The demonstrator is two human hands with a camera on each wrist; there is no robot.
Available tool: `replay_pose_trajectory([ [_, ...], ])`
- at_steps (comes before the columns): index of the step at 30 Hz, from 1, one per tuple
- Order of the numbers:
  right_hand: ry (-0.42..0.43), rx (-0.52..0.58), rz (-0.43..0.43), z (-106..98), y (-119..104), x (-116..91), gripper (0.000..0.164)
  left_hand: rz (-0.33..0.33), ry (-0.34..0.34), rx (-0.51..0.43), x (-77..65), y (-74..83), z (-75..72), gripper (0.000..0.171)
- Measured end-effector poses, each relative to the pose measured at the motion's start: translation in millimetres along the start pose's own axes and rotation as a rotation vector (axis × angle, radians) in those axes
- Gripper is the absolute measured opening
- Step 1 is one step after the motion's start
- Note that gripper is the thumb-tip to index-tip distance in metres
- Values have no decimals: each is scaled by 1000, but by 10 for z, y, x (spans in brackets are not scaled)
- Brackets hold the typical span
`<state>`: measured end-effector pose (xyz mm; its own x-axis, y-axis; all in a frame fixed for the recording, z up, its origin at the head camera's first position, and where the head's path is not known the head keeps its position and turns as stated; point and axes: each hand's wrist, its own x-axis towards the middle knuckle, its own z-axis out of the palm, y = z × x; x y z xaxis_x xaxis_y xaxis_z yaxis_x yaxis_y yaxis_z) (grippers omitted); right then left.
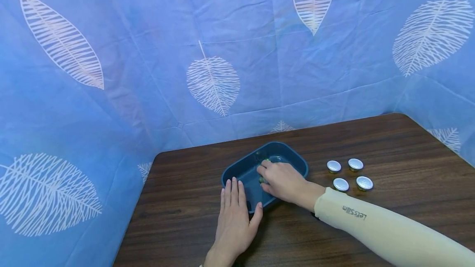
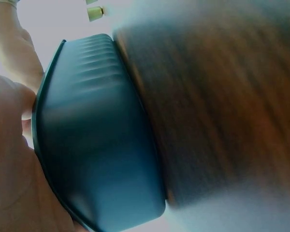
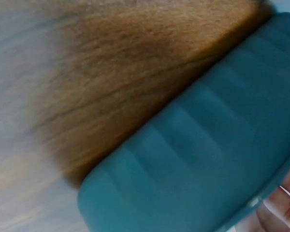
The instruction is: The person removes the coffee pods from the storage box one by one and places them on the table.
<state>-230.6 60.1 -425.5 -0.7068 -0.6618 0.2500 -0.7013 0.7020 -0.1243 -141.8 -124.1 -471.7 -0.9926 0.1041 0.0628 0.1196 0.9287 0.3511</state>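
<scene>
A dark teal rectangular tray [image 1: 237,173] with rounded corners sits on the wooden table. My left hand [image 1: 234,221] lies over its near left rim with the fingers straight. Reaching into the tray, my right hand [image 1: 283,180] has its fingers curled around a small green-gold coffee capsule [image 1: 262,180], mostly hidden by the hand. A bit of green also shows beyond the fingertips; I cannot tell whether it is a second capsule. The tray's outer wall fills much of the left wrist view [image 2: 96,135] and the right wrist view [image 3: 183,159].
To the right of the tray stand several coffee capsules [image 1: 341,184] with silvery-white lids facing up, in two rough rows near the right forearm. A blue cloth [image 1: 252,73] with white leaf prints hangs behind the brown wooden table [image 1: 178,201].
</scene>
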Motion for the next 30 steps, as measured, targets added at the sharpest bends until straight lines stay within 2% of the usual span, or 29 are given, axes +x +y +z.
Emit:
replay_pose_trajectory([
  [3, 83, 24, -9, -62, 66, -83, 31, 3, 2, 9, -3, 9, -1, 85],
  [8, 146, 25, -6, -202, 163, -221, 30, -4, 2, 18, 4, 5, 10, 86],
  [12, 169, 15, 8, -294, 223, -353, 28, -3, 20, 9, -5, 5, 21, 89],
  [17, 208, 5, 39, -376, 291, -504, 37, -3, 46, -35, -24, 4, 35, 90],
  [20, 221, 1, 57, -418, 328, -581, 38, -16, 29, -32, -28, 5, 33, 88],
  [25, 222, 7, 95, -451, 386, -694, 30, -29, -12, 2, -14, 5, 29, 88],
  [30, 242, 24, 101, -452, 452, -824, 29, -25, -13, -4, 1, 13, 22, 86],
])
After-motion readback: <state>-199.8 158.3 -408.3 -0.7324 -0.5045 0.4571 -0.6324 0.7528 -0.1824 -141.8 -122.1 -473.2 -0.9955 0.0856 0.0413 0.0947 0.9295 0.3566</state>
